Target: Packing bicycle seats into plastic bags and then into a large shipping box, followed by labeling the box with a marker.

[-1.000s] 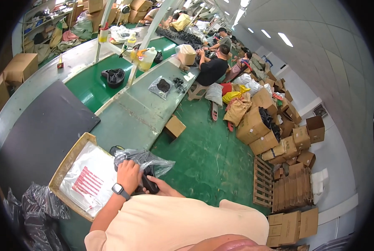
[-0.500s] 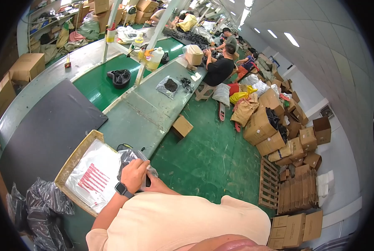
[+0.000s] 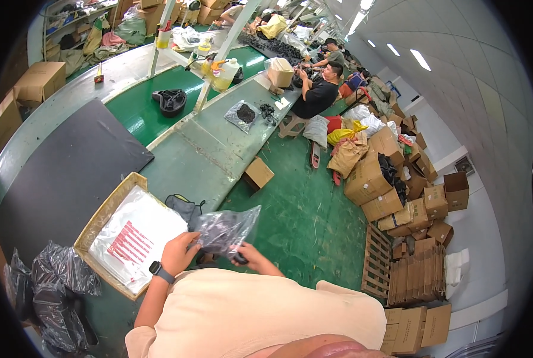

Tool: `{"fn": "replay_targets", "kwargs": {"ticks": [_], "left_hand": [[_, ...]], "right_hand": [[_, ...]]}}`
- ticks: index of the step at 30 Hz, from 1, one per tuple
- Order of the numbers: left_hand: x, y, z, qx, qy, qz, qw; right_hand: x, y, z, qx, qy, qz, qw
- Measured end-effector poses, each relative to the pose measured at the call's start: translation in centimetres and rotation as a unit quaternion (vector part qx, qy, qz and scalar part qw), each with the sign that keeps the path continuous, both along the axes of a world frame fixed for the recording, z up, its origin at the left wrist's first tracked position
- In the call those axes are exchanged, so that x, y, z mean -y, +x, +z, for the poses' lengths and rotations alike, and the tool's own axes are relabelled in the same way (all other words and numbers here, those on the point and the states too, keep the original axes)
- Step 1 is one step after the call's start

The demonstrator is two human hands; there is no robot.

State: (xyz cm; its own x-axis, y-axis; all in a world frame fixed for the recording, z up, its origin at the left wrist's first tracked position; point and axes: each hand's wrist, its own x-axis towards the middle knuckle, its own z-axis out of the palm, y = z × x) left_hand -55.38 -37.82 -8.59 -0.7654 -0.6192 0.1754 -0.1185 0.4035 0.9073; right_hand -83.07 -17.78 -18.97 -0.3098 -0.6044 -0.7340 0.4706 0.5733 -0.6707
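A clear plastic bag [image 3: 228,230] with a dark item inside is held between both hands, over the bench's near edge. My left hand [image 3: 180,250], with a watch on its wrist, is closed on the bag's left side. My right hand [image 3: 251,256] is closed at its lower right, where a dark part shows under the fingers. The item's exact kind is blurred by the film. Left of my hands, an open shallow carton [image 3: 86,237] contains a stack of white plastic bags [image 3: 129,235] with red print. A dark grey piece with a yellow-green edge [image 3: 185,207] lies beyond the bag.
Wrapped black bundles [image 3: 61,298] are at the lower left. A black mat [image 3: 70,161] covers part of the bench. A black saddle-shaped part [image 3: 170,102] rests on the green belt. Farther along, a person in black [image 3: 317,89] works. Cartons [image 3: 391,179] are piled at right.
The bag has come up and spread out to the right. My right hand has moved right, away from the left hand. My left hand has shifted slightly left and down.
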Motion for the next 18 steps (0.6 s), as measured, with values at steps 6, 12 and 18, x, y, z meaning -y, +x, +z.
{"fn": "replay_targets", "kwargs": {"ticks": [6,12,18], "left_hand": [[-1.0,3.4,-4.3,0.088,0.04,0.006,0.995],[-0.4,2.5,-8.4,0.179,0.035,-0.074,0.98],[-0.2,2.9,-8.3,0.272,-0.085,-0.065,0.956]], "right_hand": [[-11.4,-11.8,-9.4,-0.341,0.351,0.176,0.854],[-24.3,-14.8,-21.2,-0.219,0.424,0.429,0.767],[-22.4,-10.2,-23.1,-0.256,0.359,0.463,0.769]]}}
